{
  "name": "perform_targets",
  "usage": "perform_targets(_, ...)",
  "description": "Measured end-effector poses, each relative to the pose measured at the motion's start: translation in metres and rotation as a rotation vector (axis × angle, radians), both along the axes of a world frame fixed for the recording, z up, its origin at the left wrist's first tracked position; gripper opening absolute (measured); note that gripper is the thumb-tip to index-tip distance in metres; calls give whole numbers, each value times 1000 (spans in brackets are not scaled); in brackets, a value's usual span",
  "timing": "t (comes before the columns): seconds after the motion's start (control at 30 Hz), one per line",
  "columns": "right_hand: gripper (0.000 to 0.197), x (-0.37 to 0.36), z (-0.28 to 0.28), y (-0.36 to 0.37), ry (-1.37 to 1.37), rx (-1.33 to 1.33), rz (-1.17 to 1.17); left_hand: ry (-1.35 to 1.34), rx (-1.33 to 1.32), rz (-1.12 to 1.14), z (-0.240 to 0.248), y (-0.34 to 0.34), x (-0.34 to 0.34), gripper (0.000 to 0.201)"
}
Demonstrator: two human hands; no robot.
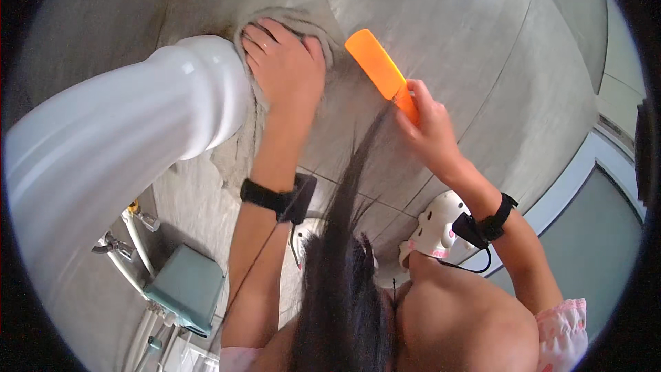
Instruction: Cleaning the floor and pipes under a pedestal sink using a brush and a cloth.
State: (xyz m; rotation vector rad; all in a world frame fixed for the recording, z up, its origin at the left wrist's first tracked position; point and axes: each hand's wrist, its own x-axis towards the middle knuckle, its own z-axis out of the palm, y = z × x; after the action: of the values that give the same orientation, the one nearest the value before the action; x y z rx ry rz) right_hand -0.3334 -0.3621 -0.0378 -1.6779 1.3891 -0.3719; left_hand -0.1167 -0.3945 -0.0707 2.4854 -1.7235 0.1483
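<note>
My left hand (pixel 286 62) presses down on a grey cloth (pixel 303 21) on the tiled floor, its fingers bent over the fabric. The cloth lies bunched around the hand, right beside the base of a white pedestal (pixel 217 89). My right hand (pixel 430 127) is closed round the handle of an orange tool (pixel 375 62) with a long flat head, probably a brush seen from its back; no bristles show. The tool's head points toward the far left, to the right of the cloth.
A green-grey bin (pixel 186 286) and pipes with metal valves (pixel 124 249) are at the lower left. Near my legs is a white spotted slipper (pixel 437 224). A white-framed door (pixel 585 193) stands at the right. Long dark hair (pixel 337 234) hangs across the lower middle, hiding part of the floor.
</note>
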Motion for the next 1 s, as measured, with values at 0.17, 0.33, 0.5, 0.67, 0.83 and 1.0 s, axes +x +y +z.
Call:
perform_targets(0.17,37,-2,4,4,-31,14,-11,51,35,-72,8,10,4,64)
perform_targets(0.33,49,-10,6,2,-110,38,-124,134,160,-170,9,59,-12,66)
perform_targets(0.5,57,-1,17,-7,-174,51,-75,183,406,-58,50,127,7,69)
perform_targets(0.67,56,-22,11,-9,-98,38,-106,255,419,43,18,201,40,74)
perform_targets(0.83,58,-13,17,-12,-124,32,-118,102,156,121,18,213,116,63)
perform_targets(1.0,59,-12,1,-6,-53,21,-64,216,141,130,5,196,144,57)
